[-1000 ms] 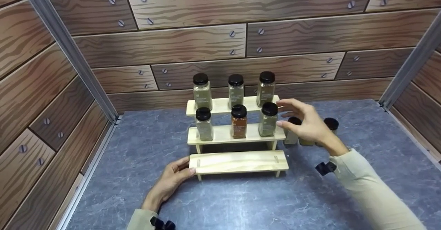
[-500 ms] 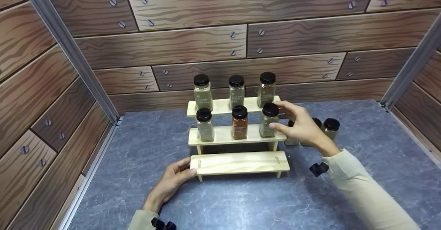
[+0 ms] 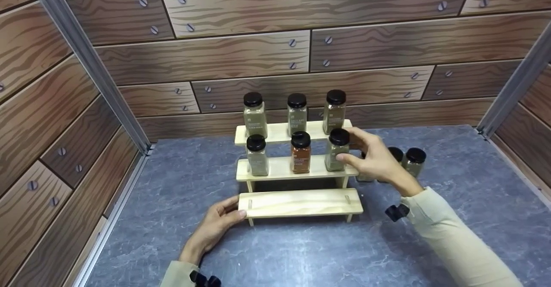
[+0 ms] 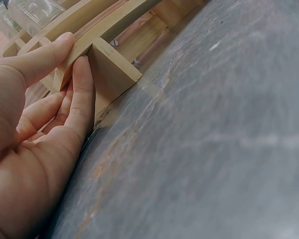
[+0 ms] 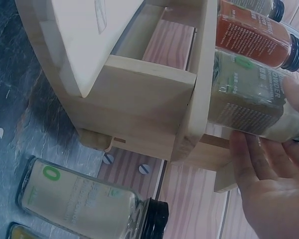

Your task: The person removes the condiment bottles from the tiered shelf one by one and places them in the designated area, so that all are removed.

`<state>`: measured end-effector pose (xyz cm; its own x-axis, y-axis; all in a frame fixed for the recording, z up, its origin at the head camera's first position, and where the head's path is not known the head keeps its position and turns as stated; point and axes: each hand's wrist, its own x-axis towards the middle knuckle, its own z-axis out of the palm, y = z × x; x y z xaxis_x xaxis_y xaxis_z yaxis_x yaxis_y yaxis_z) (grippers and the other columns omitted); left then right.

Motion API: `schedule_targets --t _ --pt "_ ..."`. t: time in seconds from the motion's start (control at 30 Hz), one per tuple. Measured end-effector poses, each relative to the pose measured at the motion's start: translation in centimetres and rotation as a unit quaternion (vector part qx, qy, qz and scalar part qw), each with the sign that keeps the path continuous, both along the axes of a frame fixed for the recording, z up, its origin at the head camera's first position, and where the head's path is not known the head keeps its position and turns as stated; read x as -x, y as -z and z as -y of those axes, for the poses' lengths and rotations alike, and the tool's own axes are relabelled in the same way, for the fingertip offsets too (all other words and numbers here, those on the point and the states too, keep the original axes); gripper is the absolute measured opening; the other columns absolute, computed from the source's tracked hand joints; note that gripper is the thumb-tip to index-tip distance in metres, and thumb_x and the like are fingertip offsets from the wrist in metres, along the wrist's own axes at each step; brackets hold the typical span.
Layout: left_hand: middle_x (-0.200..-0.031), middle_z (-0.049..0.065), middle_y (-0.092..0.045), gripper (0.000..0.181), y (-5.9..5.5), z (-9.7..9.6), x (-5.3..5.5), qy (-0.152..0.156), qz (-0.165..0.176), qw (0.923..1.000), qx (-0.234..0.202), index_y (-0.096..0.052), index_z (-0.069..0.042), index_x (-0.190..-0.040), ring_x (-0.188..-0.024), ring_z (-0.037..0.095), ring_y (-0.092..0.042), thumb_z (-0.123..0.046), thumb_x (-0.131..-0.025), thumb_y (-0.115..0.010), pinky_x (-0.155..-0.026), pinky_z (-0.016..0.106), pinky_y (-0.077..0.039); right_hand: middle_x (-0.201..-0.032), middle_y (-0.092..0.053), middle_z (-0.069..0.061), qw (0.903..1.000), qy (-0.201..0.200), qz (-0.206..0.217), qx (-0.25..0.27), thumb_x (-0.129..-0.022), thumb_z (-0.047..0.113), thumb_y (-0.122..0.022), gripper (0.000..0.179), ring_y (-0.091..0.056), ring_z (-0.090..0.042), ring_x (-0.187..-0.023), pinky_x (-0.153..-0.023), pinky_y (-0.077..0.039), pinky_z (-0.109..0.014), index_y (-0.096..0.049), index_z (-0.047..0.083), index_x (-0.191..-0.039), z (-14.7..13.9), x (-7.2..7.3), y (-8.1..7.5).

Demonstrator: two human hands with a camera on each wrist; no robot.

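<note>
A three-tier wooden rack (image 3: pixel 301 203) stands on the table. My left hand (image 3: pixel 217 221) pinches the left end of its lowest shelf, thumb on top and fingers under the edge, as the left wrist view shows. On the middle shelf, my right hand (image 3: pixel 379 160) holds the rightmost spice jar (image 3: pixel 335 155), a black-capped glass jar of greyish-green powder, thumb at its front and fingers along its far side. An orange-red spice jar (image 3: pixel 300 155) and a pale one (image 3: pixel 257 160) stand left of it. Three more jars, among them a brownish one (image 3: pixel 335 117), line the top shelf.
Right of the rack, several more jars stand on the grey marbled table (image 3: pixel 172 218), partly hidden behind my right hand; one is a dark-capped jar (image 3: pixel 414 161). A wood-patterned wall (image 3: pixel 241 54) rises behind the rack, with metal posts (image 3: pixel 90 59) at the corners.
My right hand has moved left from beside the rightmost middle-shelf jar and its thumb and fingers now hold it. My left hand stays on the lowest shelf's end.
</note>
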<state>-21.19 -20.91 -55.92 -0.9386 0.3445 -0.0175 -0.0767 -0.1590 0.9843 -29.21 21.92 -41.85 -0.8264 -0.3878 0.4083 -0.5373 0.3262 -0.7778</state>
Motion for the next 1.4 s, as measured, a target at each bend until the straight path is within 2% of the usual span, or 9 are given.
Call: schedule_targets --t 0.27,0.5,0.73,0.97,1.23,1.4 --pt "-0.155 0.037 -0.047 0.073 0.0 0.0 0.0 -0.006 0.005 1.0000 0.001 -0.028 0.019 -0.158 -0.123 0.019 -0.067 -0.001 -0.101 -0.068 -0.110 0.032 -0.057 -0.127 -0.074 -0.016 0.9999 0.009 0.014 0.001 -0.086 -0.005 -0.083 0.059 -0.072 -0.011 -0.111 -0.103 -0.058 -0.022 -0.062 0.001 -0.141 0.2 -0.5 -0.6" --pt "-0.154 0.036 -0.048 0.073 0.0 0.0 0.1 -0.007 0.008 0.9999 0.001 -0.029 0.019 -0.158 -0.123 0.020 -0.067 -0.001 -0.100 -0.069 -0.110 0.032 -0.057 -0.123 -0.075 -0.017 0.9999 0.013 0.007 0.007 -0.086 -0.005 -0.084 0.056 -0.071 -0.008 -0.107 -0.100 -0.058 -0.018 -0.064 -0.001 -0.138 -0.3 -0.8 -0.8" --pt "-0.152 0.035 -0.050 0.072 -0.1 -0.1 0.0 -0.002 0.002 1.0000 0.005 -0.030 0.018 -0.158 -0.123 0.019 -0.066 -0.002 -0.101 -0.069 -0.110 0.032 -0.057 -0.123 -0.075 -0.017 0.9996 0.024 0.010 0.013 -0.086 -0.005 -0.084 0.056 -0.072 -0.008 -0.107 -0.099 -0.058 -0.019 -0.064 -0.001 -0.138 -1.0 -1.4 -1.1" --pt "-0.152 0.035 -0.050 0.071 0.0 -0.1 0.0 0.000 -0.002 1.0000 0.010 -0.031 0.018 -0.158 -0.123 0.019 -0.066 -0.003 -0.101 -0.068 -0.110 0.032 -0.057 -0.121 -0.075 -0.019 0.9994 0.025 -0.013 0.018 -0.086 -0.007 -0.084 0.055 -0.071 -0.004 -0.107 -0.098 -0.058 -0.016 -0.065 -0.002 -0.138 -1.7 -1.7 -1.1" --pt "-0.153 0.036 -0.049 0.071 0.1 -0.1 0.0 -0.005 0.000 1.0000 0.006 -0.030 0.020 -0.157 -0.122 0.018 -0.066 -0.002 -0.101 -0.068 -0.109 0.032 -0.057 -0.120 -0.076 -0.016 0.9992 0.028 -0.021 0.017 -0.084 -0.010 -0.083 0.056 -0.073 -0.006 -0.106 -0.095 -0.059 -0.017 -0.065 -0.001 -0.136 -2.6 -2.1 -1.1" --pt "-0.153 0.036 -0.050 0.071 0.0 -0.1 -0.1 -0.006 0.002 1.0000 0.003 -0.029 0.020 -0.157 -0.122 0.019 -0.067 -0.001 -0.101 -0.068 -0.110 0.032 -0.057 -0.121 -0.076 -0.016 0.9988 0.041 -0.027 0.001 -0.085 -0.009 -0.083 0.056 -0.072 -0.003 -0.105 -0.091 -0.059 -0.015 -0.066 0.001 -0.137 -3.3 -2.4 -1.0"
